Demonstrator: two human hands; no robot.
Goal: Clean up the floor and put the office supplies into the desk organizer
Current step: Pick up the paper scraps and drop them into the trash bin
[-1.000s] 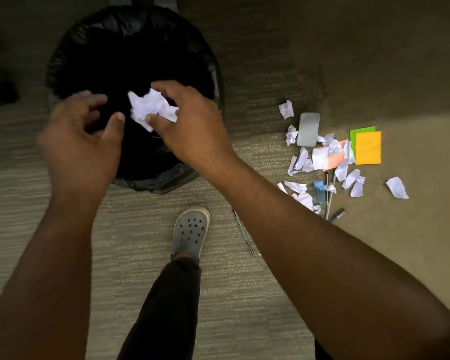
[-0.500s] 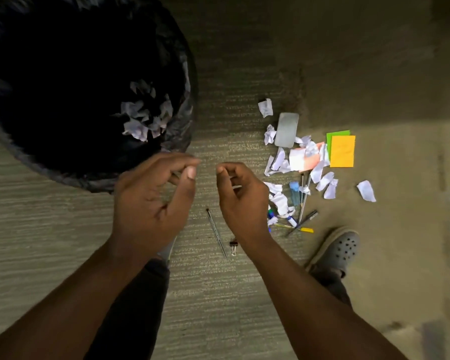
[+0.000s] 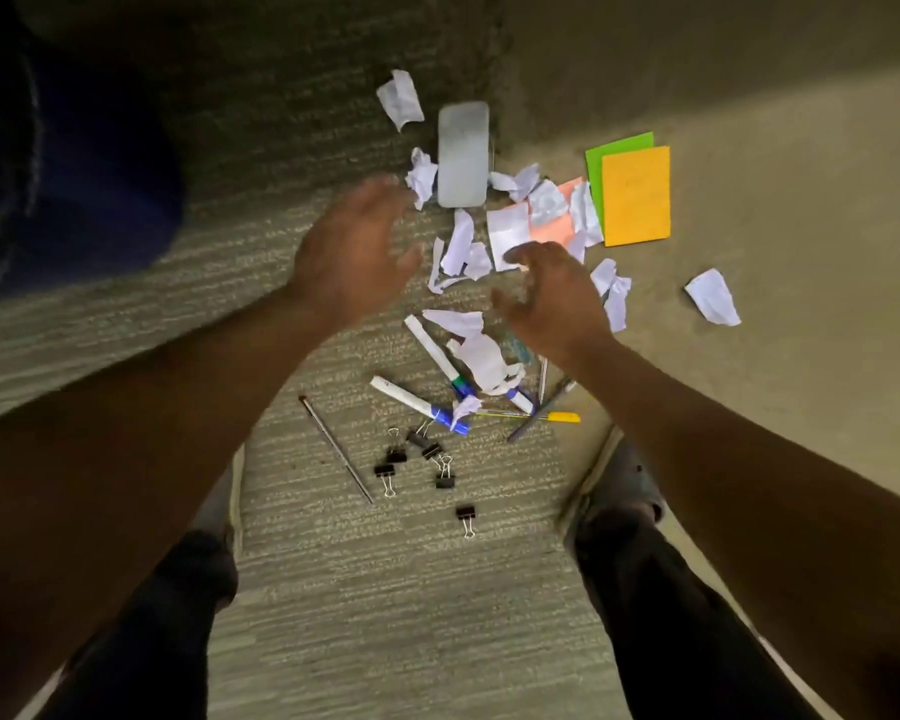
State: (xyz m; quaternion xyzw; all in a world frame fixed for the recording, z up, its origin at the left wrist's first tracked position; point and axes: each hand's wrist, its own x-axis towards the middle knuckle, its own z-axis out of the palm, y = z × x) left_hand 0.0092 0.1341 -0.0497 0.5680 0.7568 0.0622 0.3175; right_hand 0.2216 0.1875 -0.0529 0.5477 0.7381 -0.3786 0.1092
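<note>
Fingers (image 3: 385,187) of the left hand (image 3: 352,257) are spread wide and empty, and those of the right hand (image 3: 552,298) are loosely curled, parted and holding nothing; both hands hover over the litter on the floor (image 3: 385,589).

Directly under and between them lie the crumpled paper scraps (image 3: 461,249), white and scattered, with one stray scrap (image 3: 712,297) well apart to the right. Just below the scraps sit the markers (image 3: 417,402), partly covered by paper, with thin pens (image 3: 541,415) crossing beside them. Nearer the person's feet is a loose cluster of black binder clips (image 3: 422,454) and a slim metal rod or pen (image 3: 336,449). Above the pile lies a pale rounded flat object (image 3: 462,153), and to the right a stack of orange and green sticky notes (image 3: 635,194), touching some scraps.

A second ago the right hand pinched a paper wad over the black-lined bin; half a second ago that paper lay inside the bin and both hands were drawn back, nearly closed. Now the bin has slid out of view, only a dark blurred shape (image 3: 74,163) remaining at upper left, and the hands have opened and reached out to the pile. One load of rubbish seems done, and another gather of scraps is probably beginning. No desk organizer is visible, so the supplies look untouched.
</note>
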